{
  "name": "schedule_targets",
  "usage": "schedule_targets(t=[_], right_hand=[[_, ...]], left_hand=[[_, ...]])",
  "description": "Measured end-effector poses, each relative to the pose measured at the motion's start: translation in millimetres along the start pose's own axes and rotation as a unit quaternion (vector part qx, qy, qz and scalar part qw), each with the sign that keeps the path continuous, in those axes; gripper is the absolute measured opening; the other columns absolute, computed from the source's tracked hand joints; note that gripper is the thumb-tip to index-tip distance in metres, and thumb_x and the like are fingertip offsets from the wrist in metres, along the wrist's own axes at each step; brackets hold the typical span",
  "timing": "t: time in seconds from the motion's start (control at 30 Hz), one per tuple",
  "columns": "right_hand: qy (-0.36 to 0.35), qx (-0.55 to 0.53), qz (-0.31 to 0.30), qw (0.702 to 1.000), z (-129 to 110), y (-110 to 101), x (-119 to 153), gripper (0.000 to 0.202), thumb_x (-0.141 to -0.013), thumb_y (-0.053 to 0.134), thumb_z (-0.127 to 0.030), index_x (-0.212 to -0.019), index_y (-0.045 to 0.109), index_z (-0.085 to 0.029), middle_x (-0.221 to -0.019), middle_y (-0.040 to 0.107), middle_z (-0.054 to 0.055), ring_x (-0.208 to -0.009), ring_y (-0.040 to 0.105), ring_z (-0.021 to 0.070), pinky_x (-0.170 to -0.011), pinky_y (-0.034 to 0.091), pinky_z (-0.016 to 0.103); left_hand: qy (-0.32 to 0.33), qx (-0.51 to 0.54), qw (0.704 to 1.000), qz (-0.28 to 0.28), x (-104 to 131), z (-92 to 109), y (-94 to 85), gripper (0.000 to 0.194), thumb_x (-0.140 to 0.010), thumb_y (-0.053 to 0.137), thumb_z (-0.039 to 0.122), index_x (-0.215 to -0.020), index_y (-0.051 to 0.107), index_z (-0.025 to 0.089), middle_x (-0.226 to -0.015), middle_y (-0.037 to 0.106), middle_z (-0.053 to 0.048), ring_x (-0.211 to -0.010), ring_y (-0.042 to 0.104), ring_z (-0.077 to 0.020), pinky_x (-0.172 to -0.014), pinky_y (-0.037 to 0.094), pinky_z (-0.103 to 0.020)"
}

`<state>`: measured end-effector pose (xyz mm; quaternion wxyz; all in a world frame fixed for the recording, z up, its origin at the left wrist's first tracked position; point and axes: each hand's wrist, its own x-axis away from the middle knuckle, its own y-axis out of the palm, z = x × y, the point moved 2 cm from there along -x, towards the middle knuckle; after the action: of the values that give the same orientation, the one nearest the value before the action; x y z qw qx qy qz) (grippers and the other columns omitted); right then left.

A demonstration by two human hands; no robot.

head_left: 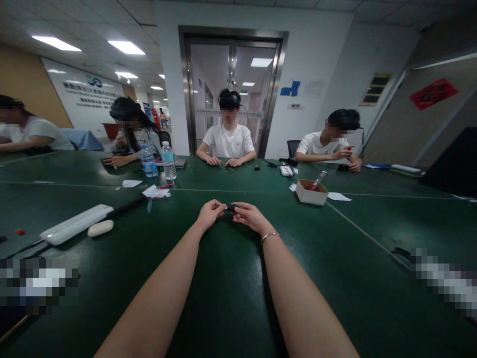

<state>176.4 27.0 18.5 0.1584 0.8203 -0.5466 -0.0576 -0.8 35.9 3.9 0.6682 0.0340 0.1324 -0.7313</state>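
Note:
Both my hands meet over the green table, in the middle of the view. A short black piece with a shiny end is held between them; it is too small to tell its kind. The fingers of my left hand pinch its shiny end. My right hand, with a silver bracelet at the wrist, has its thumb and fingers closed on the black body. Fingers cover part of the piece.
To the left stand two water bottles, with a white power strip and a white oval case nearer. A small open box sits on the right. Several people sit around the far side.

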Motion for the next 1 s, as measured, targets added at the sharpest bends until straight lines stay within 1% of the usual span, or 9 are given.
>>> schedule_targets(t=[0.13,0.5,0.7,0.83,1.0], right_hand=[[-0.003,-0.004,-0.001,1.000,0.1,0.2,0.1,0.023,-0.084,0.054,-0.003,-0.105,0.058,-0.010,-0.083,0.065,0.008,-0.056,0.062,0.0093,-0.057,0.057,0.020],[-0.001,-0.013,-0.003,1.000,1.0,0.1,-0.3,0.025,-0.084,0.053,-0.001,-0.107,0.057,-0.009,-0.085,0.066,0.009,-0.056,0.062,0.0093,-0.059,0.058,0.021],[-0.001,-0.013,-0.007,1.000,0.5,0.5,0.1,0.025,-0.083,0.054,-0.002,-0.107,0.058,-0.010,-0.084,0.066,0.008,-0.056,0.062,0.0093,-0.058,0.057,0.021],[-0.005,-0.015,-0.013,1.000,1.3,-0.3,-0.6,0.025,-0.081,0.058,-0.003,-0.104,0.060,-0.011,-0.086,0.066,0.008,-0.057,0.062,0.0090,-0.059,0.058,0.021],[-0.010,-0.020,-0.012,1.000,1.7,-0.5,-0.8,0.025,-0.081,0.056,-0.002,-0.105,0.060,-0.011,-0.085,0.066,0.008,-0.056,0.061,0.0088,-0.060,0.058,0.022]], left_hand=[[-0.001,-0.002,1.000,-0.003,-0.4,-0.9,-0.3,0.032,-0.071,0.063,0.046,-0.079,0.058,0.015,-0.065,0.059,0.000,-0.059,0.054,-0.0115,-0.056,0.039,-0.024],[-0.016,-0.001,1.000,0.002,2.5,5.5,-0.3,0.034,-0.069,0.064,0.047,-0.073,0.055,0.015,-0.060,0.058,0.000,-0.055,0.051,-0.0108,-0.052,0.037,-0.023],[-0.017,0.005,1.000,0.009,2.0,5.8,-0.1,0.038,-0.066,0.065,0.051,-0.070,0.055,0.015,-0.058,0.057,0.001,-0.052,0.050,-0.0101,-0.052,0.036,-0.022],[-0.021,-0.004,1.000,0.005,2.8,8.2,-0.2,0.036,-0.068,0.064,0.050,-0.070,0.055,0.015,-0.057,0.057,0.001,-0.052,0.050,-0.0102,-0.051,0.037,-0.022],[-0.021,-0.005,1.000,0.004,3.1,8.8,-0.9,0.036,-0.068,0.064,0.050,-0.069,0.055,0.015,-0.057,0.057,0.001,-0.052,0.050,-0.0103,-0.052,0.037,-0.023]])
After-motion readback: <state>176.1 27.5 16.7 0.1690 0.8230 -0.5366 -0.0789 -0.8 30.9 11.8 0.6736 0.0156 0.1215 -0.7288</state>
